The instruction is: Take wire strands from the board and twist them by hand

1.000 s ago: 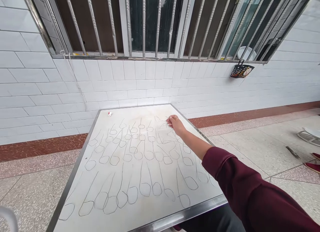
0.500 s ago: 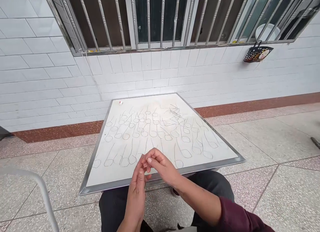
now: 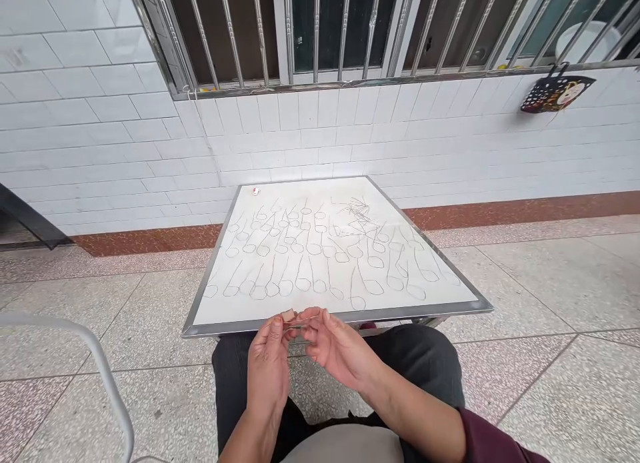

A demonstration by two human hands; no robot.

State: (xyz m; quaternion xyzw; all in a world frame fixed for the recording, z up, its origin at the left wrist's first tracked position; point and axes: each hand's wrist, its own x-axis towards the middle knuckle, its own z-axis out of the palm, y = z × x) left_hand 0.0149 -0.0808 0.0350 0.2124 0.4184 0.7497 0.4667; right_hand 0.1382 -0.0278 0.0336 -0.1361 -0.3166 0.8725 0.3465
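Over the near edge of a white table (image 3: 300, 304), my left hand (image 3: 273, 353) pinches a thin wire (image 3: 306, 318) between thumb and fingers. My right hand (image 3: 340, 346) faces it from the right, its thumb and forefinger closed on the wire's other part. A small tan piece (image 3: 289, 315) shows at my left fingertips; its exact shape is hard to make out. Rows of thin wires bent into loops with long tails (image 3: 357, 302) lie across the table. A tangled bunch of wires (image 3: 360, 213) rests toward the back right.
A small white and red object (image 3: 256, 191) sits at the table's far left corner. Behind stands a white tiled wall (image 3: 280, 140) with a barred window. A patterned bag (image 3: 555, 95) hangs at the right. A pale curved tube (image 3: 100, 360) rises at the left.
My hands have moved slightly apart and lower, and the wire between them now shows. The view has shifted, so the wall and table sit differently in it.
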